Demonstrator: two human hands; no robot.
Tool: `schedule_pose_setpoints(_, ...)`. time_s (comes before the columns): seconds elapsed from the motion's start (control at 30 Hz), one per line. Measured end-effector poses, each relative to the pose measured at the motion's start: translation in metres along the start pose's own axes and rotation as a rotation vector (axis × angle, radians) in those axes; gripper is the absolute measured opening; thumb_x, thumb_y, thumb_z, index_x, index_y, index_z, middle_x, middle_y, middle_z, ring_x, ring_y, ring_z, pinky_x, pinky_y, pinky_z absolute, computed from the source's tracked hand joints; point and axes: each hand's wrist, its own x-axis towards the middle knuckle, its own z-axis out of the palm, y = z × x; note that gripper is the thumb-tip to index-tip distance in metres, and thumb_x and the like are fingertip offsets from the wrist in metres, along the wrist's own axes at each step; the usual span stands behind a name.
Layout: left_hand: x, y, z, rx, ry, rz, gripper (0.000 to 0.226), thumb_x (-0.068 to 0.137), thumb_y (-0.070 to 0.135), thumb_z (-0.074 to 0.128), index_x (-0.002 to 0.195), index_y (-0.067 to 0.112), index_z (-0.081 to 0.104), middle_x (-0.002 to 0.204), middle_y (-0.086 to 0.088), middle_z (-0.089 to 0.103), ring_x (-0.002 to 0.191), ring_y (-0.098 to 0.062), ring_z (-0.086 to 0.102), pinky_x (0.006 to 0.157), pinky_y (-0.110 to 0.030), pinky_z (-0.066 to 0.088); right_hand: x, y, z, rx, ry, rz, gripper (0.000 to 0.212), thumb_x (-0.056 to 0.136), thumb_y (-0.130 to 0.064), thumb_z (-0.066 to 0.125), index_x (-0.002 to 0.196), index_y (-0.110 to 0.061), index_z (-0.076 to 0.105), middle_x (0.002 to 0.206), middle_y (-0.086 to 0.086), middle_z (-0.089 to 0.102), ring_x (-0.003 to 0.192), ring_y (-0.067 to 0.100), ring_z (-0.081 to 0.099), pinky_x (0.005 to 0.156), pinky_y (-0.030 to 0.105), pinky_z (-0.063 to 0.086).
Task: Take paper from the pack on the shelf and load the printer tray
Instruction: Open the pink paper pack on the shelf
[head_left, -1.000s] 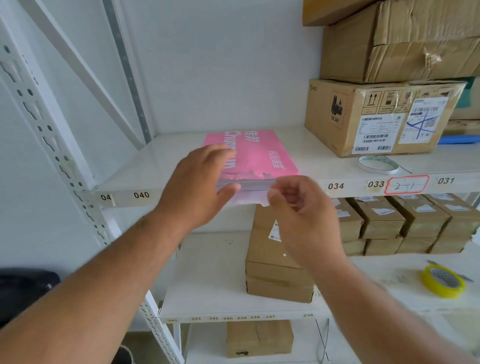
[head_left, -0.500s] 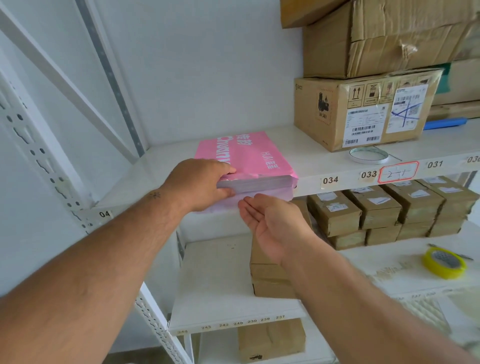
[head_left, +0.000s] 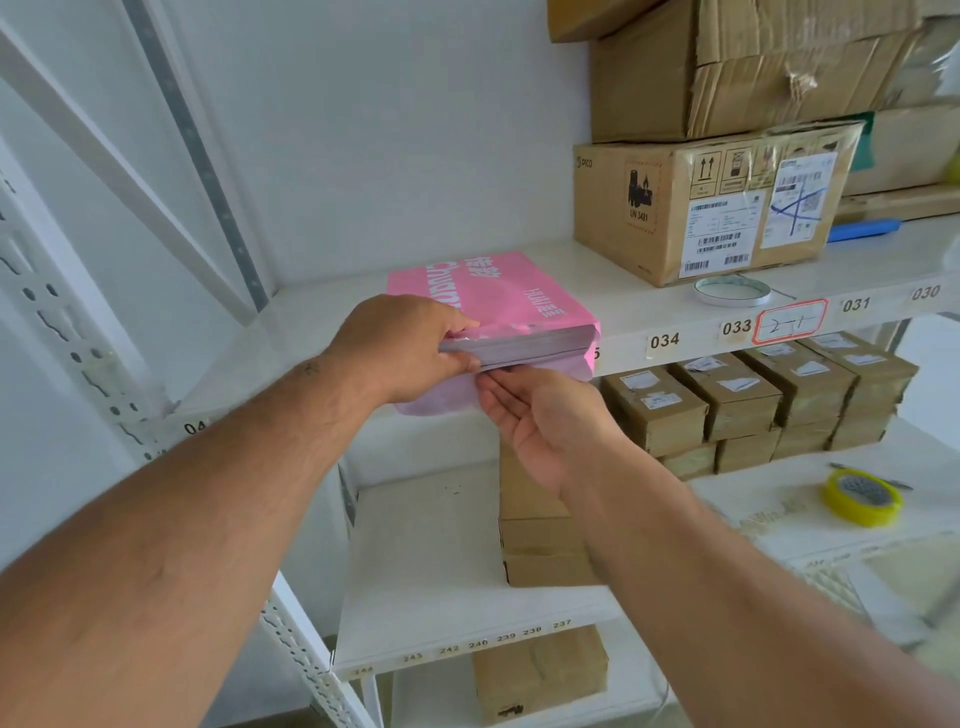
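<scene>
Pink paper pack (head_left: 498, 296) lies on the shelf (head_left: 649, 306), left hand (head_left: 400, 348) gripping its protruding sheets (head_left: 535, 345), right hand (head_left: 540, 421) flat, palm-up beneath them.

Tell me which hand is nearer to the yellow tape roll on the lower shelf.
The right hand. It sits palm-up under the pink paper pack, on the side toward the yellow tape roll. The left hand holds the pack's open end, farther left.
</scene>
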Motion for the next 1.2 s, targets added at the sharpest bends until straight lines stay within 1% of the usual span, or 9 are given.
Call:
schedule_pose_setpoints(0.13,0.001,-0.001,0.001,-0.008,0.013,0.016,0.03,0.09,0.053,0.068,0.117,0.041,0.072,0.07,0.019,0.056,0.066,-0.008,0.049,0.058,-0.025,0.032,0.003,0.001,-0.003,-0.003,0.002,-0.005,0.016,0.101,0.009,0.055,0.107,0.003,0.068,0.131,0.03,0.069,0.128,0.038,0.066,0.107,0.042,0.056)
schedule_pose_setpoints(0.23,0.0,-0.002,0.001,-0.003,0.013,0.024,0.039,0.091,0.055,0.066,0.127,0.042,0.068,0.081,0.017,0.065,0.075,-0.012,0.052,0.062,-0.024,0.035,0.006,0.0,-0.004,-0.004,-0.007,-0.001,0.017,0.101,0.009,0.055,0.111,0.005,0.069,0.129,0.03,0.07,0.124,0.037,0.069,0.104,0.041,0.057)
schedule_pose_setpoints(0.33,0.0,-0.001,0.001,0.006,-0.003,0.027,0.038,0.092,0.055,0.065,0.127,0.041,0.068,0.068,0.023,0.047,0.073,-0.014,0.047,0.058,-0.025,0.03,0.008,-0.001,-0.004,-0.012,-0.01,-0.001,0.023,0.1,0.01,0.056,0.12,0.008,0.068,0.124,0.028,0.072,0.108,0.032,0.071,0.1,0.038,0.059)
schedule_pose_setpoints(0.5,-0.001,-0.002,-0.002,-0.003,-0.007,0.031,0.046,0.092,0.056,0.063,0.136,0.043,0.063,0.109,0.01,0.073,0.086,-0.014,0.053,0.072,-0.025,0.034,0.011,-0.003,-0.004,-0.034,-0.027,-0.01,0.027,0.1,0.01,0.057,0.124,0.006,0.067,0.127,0.029,0.071,0.104,0.031,0.07,0.102,0.039,0.059)
schedule_pose_setpoints(0.57,-0.001,-0.001,-0.002,0.0,-0.011,0.031,0.045,0.093,0.056,0.063,0.136,0.043,0.062,0.099,0.012,0.07,0.086,-0.014,0.053,0.073,-0.025,0.034,0.012,-0.003,-0.004,-0.043,-0.031,-0.012,0.027,0.099,0.009,0.059,0.125,0.005,0.068,0.126,0.028,0.072,0.104,0.03,0.071,0.101,0.039,0.059)
schedule_pose_setpoints(0.67,-0.002,-0.001,-0.001,0.028,-0.013,0.046,0.026,0.093,0.055,0.062,0.115,0.043,0.071,0.071,0.016,0.052,0.079,-0.018,0.056,0.068,-0.028,0.035,0.015,-0.003,-0.005,-0.053,-0.032,-0.009,0.024,0.099,0.008,0.061,0.121,0.004,0.069,0.124,0.026,0.073,0.103,0.029,0.071,0.092,0.035,0.063)
schedule_pose_setpoints(0.77,-0.003,-0.003,0.0,0.102,0.034,0.118,0.023,0.093,0.055,0.06,0.091,0.033,0.065,0.071,0.009,0.06,0.078,-0.027,0.064,0.064,-0.031,0.041,0.02,-0.002,-0.004,-0.071,-0.018,-0.004,0.016,0.099,0.006,0.061,0.111,0.001,0.07,0.119,0.024,0.074,0.101,0.029,0.073,0.085,0.032,0.064)
schedule_pose_setpoints(1.0,-0.001,-0.006,0.003,0.102,0.074,0.16,0.041,0.094,0.056,0.06,0.123,0.029,0.07,0.102,0.003,0.078,0.091,-0.028,0.07,0.077,-0.036,0.055,0.029,0.0,-0.001,-0.099,0.03,-0.024,0.022,0.097,0.004,0.067,0.119,0.003,0.069,0.115,0.023,0.076,0.094,0.027,0.075,0.082,0.032,0.065)
schedule_pose_setpoints(1.2,-0.002,-0.006,0.002,0.03,0.049,0.089,0.041,0.092,0.056,0.064,0.124,0.03,0.071,0.111,0.003,0.078,0.103,-0.026,0.07,0.087,-0.041,0.055,0.032,0.002,-0.005,-0.063,0.002,-0.02,0.025,0.097,0.007,0.063,0.122,0.005,0.068,0.105,0.018,0.078,0.094,0.028,0.076,0.079,0.031,0.066)
